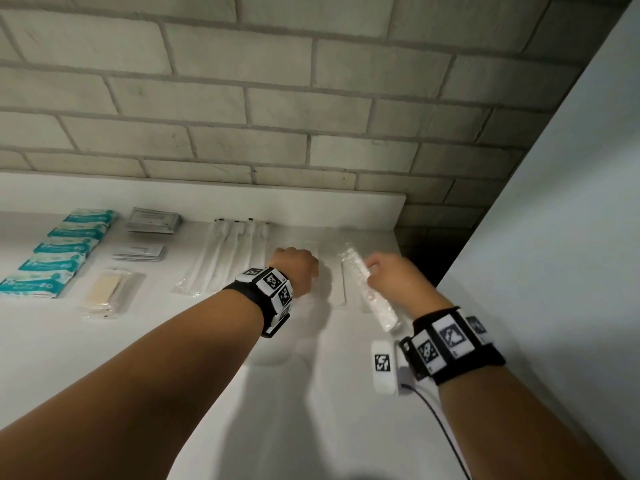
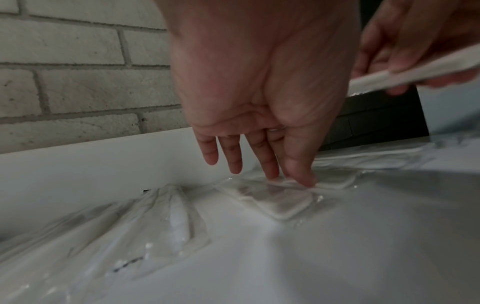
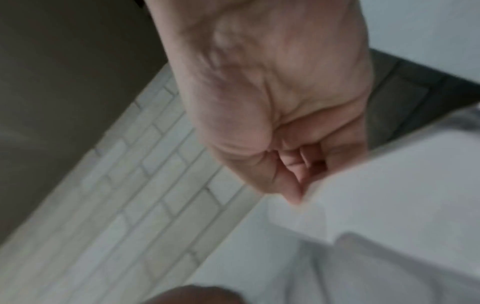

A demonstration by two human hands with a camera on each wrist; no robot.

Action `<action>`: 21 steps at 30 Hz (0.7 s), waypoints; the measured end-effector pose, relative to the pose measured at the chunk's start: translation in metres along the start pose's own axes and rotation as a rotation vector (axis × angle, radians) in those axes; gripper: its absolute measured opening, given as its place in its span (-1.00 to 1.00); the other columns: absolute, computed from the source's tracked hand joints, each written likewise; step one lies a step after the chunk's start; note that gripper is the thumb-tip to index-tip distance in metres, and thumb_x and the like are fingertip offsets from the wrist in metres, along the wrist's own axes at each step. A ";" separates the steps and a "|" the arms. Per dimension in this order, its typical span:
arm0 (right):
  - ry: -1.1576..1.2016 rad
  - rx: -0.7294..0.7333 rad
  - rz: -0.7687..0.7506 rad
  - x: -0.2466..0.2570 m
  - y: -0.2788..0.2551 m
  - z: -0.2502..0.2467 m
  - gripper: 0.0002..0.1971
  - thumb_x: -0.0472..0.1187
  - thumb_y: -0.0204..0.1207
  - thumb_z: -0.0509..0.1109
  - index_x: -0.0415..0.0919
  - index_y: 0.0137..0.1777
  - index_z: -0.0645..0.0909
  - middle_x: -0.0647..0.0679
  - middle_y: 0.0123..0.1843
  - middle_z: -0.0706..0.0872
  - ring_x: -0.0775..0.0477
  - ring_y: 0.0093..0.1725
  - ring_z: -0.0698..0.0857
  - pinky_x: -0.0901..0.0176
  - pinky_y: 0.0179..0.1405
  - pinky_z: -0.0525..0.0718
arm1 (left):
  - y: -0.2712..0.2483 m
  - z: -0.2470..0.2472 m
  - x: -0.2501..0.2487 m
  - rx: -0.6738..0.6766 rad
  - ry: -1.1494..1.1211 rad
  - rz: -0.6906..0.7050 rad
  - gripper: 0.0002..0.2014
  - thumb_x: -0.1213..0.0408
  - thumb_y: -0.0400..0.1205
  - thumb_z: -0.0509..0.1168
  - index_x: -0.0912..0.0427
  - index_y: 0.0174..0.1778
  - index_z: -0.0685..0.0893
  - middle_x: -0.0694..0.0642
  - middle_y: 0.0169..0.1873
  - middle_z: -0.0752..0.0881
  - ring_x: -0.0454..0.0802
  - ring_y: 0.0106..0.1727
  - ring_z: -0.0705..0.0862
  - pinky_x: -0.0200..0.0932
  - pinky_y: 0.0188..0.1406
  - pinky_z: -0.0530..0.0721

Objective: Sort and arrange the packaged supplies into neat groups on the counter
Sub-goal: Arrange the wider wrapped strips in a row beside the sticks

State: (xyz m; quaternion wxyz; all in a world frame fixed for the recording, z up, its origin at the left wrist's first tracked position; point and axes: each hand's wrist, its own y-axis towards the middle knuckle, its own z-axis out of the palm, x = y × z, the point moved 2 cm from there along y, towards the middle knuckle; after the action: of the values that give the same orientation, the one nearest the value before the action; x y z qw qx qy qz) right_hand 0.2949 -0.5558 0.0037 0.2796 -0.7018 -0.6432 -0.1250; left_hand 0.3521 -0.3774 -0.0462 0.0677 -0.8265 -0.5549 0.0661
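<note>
Right hand (image 1: 394, 278) pinches a long clear-wrapped packet (image 1: 372, 292) above the worktop (image 1: 311, 393), its long axis running near-to-far; left hand (image 1: 294, 268) fingers, straight, press a flat packet (image 2: 280, 201). Five teal packs (image 1: 59, 252) line the left.

Both forearms reach forward with a marker band on each wrist, the left hand (image 1: 295, 268) angled down with straight fingers (image 2: 298, 170), its fingertips pressing a clear packet (image 2: 280, 199), while the right hand (image 1: 394, 275) has fingers curled around a long white packet (image 1: 372, 292).
</note>
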 end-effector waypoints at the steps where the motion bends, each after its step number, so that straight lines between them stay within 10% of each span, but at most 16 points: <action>1: 0.036 -0.043 0.031 -0.009 0.011 -0.006 -0.63 -0.39 0.54 0.27 -0.16 0.32 0.61 -0.15 0.18 0.70 -0.12 0.07 0.66 0.18 -0.09 0.60 | 0.000 0.000 0.000 0.003 -0.006 -0.001 -0.64 0.23 0.56 0.29 -0.11 0.29 0.64 -0.03 0.26 0.62 0.08 0.34 0.56 -0.04 0.37 0.37; 10: -0.203 0.060 0.052 -0.053 0.047 0.001 -0.56 -0.46 0.56 0.25 -0.27 0.44 0.55 -0.28 0.43 0.59 -0.30 0.39 0.58 -0.12 0.42 0.53 | 0.001 0.000 0.001 -0.001 -0.016 0.001 -0.63 0.25 0.58 0.31 -0.09 0.32 0.62 -0.04 0.29 0.60 0.07 0.37 0.53 -0.03 0.40 0.35; 21: -0.297 0.147 0.008 -0.063 0.049 0.002 -0.46 -0.33 0.68 0.20 -0.21 0.65 0.24 -0.15 0.67 0.28 -0.18 0.60 0.34 0.24 0.49 0.22 | -0.004 -0.003 -0.007 -0.199 -0.181 0.014 -0.53 0.43 0.52 0.27 0.02 0.36 0.56 0.05 0.41 0.48 0.13 0.41 0.51 -0.05 0.41 0.34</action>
State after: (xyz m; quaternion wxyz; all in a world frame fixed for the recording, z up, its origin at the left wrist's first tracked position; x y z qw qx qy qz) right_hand 0.3335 -0.6084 -0.0433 0.2326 -0.6929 -0.6819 0.0285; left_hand 0.3468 -0.3822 -0.0427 -0.0657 -0.8236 -0.5567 0.0856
